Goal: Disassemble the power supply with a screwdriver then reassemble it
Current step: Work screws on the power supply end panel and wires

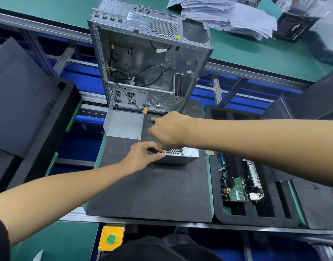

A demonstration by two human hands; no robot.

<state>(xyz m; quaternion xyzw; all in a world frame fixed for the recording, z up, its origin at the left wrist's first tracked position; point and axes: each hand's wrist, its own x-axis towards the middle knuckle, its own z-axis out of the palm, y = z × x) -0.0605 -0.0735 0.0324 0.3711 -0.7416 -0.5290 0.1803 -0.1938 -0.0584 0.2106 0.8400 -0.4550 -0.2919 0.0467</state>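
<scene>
Where the workbench edge meets the person's dark clothing, a yellow box with a round green button (111,238) sits nearest the camera. Beyond it lies a black foam mat (152,189), and to its right a black foam tray (256,210) holds a green circuit board (237,189) and other removed computer parts.

On the far part of the mat rests the power supply, a small silver metal box with a honeycomb vent grille (180,154). The left hand (143,156) reaches to its left end, thumb and fingertips curled in a pinch right at the corner of the casing; whether they hold a screw or only the edge cannot be told. The right hand (167,129) hovers directly above the box in a closed fist, with a pale handle end (153,119), seemingly the screwdriver, showing past the knuckles; its tip is hidden behind the hand.

Just behind and left of the hands lies a flat grey sheet-metal cover with an upturned edge (124,125). Farther back stands an open silver computer case (148,63) with loose black cables (158,72) inside. Beyond it, on the green bench top, sits a stack of white papers (227,14).
</scene>
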